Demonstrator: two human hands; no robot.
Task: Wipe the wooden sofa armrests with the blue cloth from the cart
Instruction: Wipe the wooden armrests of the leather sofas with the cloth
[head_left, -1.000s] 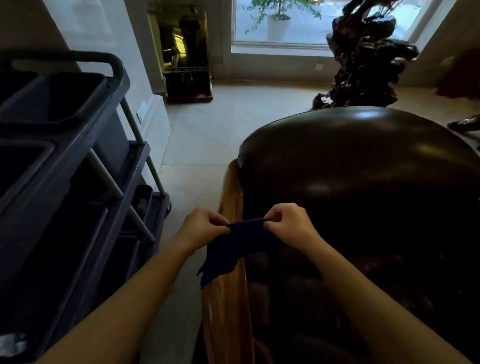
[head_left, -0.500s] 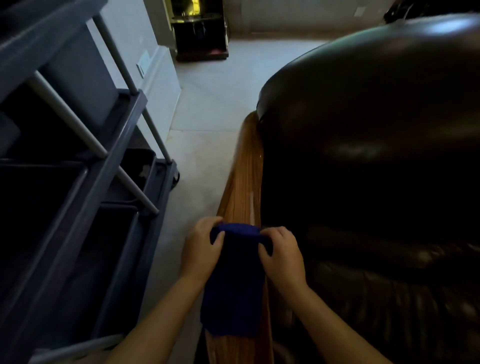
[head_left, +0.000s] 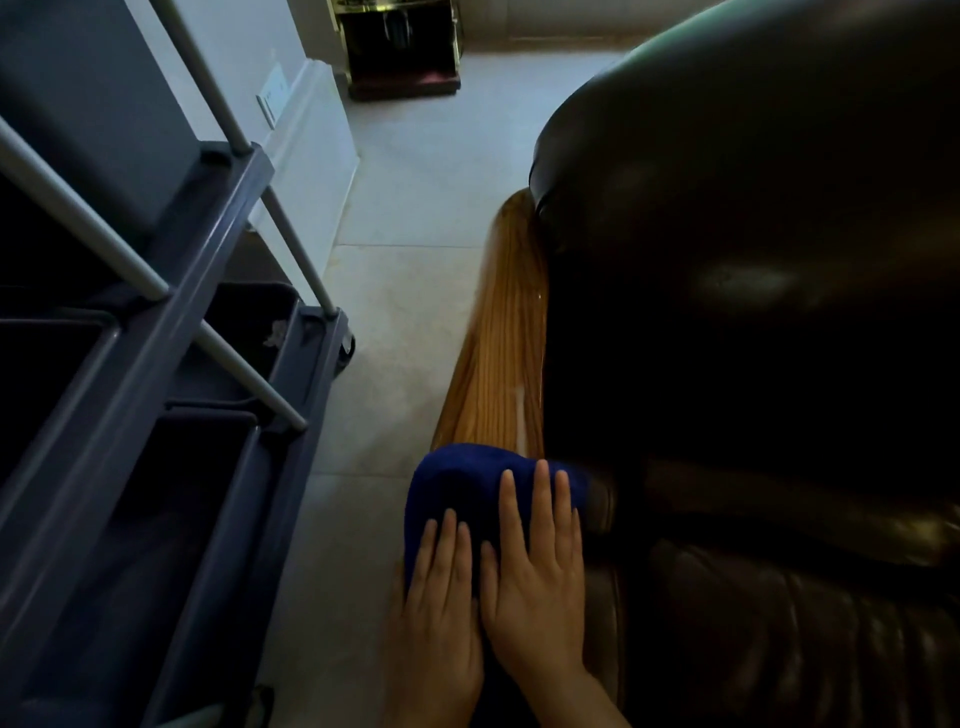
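Both hands, left hand (head_left: 441, 587) and right hand (head_left: 537, 566), lie flat, grip spread wide, pressing blue cloth (head_left: 467, 483) on wooden armrest (head_left: 498, 353); best push firmly toward 12 o'clock along the grain

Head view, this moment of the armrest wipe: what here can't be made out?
- Wooden armrest: its near end is hidden under the blue cloth and both hands.
- Left hand and right hand: flat on the cloth; the bottom edge cuts off the forearms.
- Cart: bin contents are too dark to read, and the left edge crops it.
- Sofa: the leather is in deep shadow and cropped at right, so the other armrest is out of view.
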